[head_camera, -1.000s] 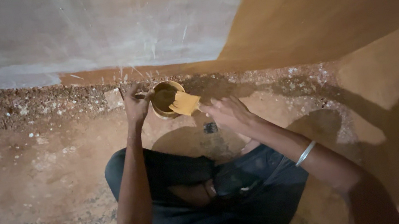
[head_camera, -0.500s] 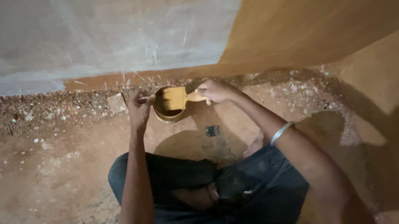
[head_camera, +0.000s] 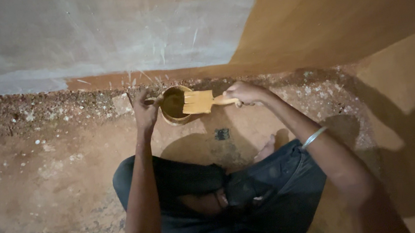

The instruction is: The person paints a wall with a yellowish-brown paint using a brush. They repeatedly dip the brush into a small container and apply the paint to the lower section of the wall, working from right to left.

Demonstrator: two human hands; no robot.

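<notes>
The wall (head_camera: 100, 34) fills the view from ten to two o'clock, pale grey at left and coated ochre at right. Below it lies the dusty floor (head_camera: 40, 181), with gravel along its foot. The person squats at six o'clock in dark trousers (head_camera: 261, 200). The small paint pot (head_camera: 173, 118) stands on the floor at twelve o'clock of the knees; the left hand (head_camera: 144, 111) grips its rim at nine o'clock. The right hand (head_camera: 247, 93) is closed around the paintbrush (head_camera: 204, 101), whose ochre bristles rest over the pot's mouth. A metal bangle (head_camera: 313, 137) circles the right wrist.
</notes>
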